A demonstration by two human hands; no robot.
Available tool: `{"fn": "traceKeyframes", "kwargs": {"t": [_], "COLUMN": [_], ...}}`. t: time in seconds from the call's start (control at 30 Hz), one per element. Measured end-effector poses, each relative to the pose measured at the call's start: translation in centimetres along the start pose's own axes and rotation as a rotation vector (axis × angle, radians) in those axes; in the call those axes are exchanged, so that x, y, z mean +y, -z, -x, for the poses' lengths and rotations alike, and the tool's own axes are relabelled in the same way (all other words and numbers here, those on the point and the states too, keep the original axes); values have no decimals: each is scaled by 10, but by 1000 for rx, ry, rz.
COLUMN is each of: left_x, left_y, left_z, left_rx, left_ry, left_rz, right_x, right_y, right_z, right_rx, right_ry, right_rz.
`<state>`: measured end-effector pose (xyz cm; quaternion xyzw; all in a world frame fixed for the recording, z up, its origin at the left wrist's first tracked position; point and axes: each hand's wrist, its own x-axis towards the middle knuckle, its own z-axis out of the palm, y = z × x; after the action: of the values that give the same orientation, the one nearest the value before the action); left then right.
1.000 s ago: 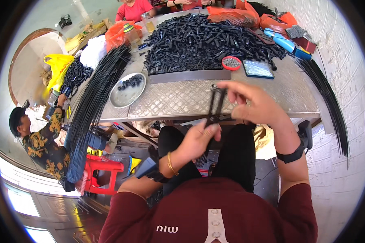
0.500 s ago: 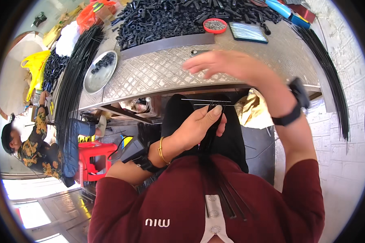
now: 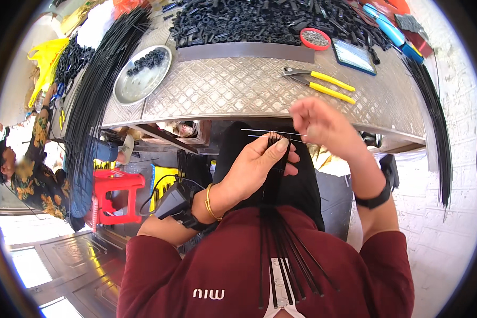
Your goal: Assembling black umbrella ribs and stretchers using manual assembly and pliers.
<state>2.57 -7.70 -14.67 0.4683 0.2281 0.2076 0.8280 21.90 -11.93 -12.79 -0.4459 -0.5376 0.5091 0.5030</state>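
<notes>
My left hand (image 3: 254, 164) pinches a bundle of thin black rods (image 3: 272, 185) above my lap. The rods fan out over my shirt toward me. Two thin silvery wires (image 3: 255, 130) cross the far end of the bundle, sticking out to both sides. Beside the wires' right ends hovers my right hand (image 3: 326, 127), its fingers loosely bent and the thumb apart, with nothing visible in it. Past it on the patterned tabletop (image 3: 212, 90) lie yellow-handled pliers (image 3: 323, 85), jaws pointing left.
Small black tubular parts (image 3: 238, 24) are heaped behind a grey strip (image 3: 244, 51). Around them are a metal bowl (image 3: 143, 85), a red dish (image 3: 315, 39), a blue tray (image 3: 354, 57) and long black rods (image 3: 108, 63). Another person (image 3: 34, 159) sits left, near a red stool (image 3: 116, 193).
My right hand has drawn back from over the tabletop toward the bundle, and its fingers have bent. The pliers now show fully. My left hand keeps its hold.
</notes>
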Motion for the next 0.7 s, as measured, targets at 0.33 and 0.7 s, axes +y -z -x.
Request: {"fn": "traceKeyframes", "kwargs": {"t": [0.33,0.7], "left_x": [6,6], "left_y": [24,23], "left_z": [-12,-21], "left_rx": [28,33], "left_ry": [-67,-38], "left_rz": [-134,-214], "right_x": [26,29], "right_y": [-36,-27], "right_z": [3,8], "right_rx": [323,378], "right_ry": [52,58], "right_rz": [5,108]}}
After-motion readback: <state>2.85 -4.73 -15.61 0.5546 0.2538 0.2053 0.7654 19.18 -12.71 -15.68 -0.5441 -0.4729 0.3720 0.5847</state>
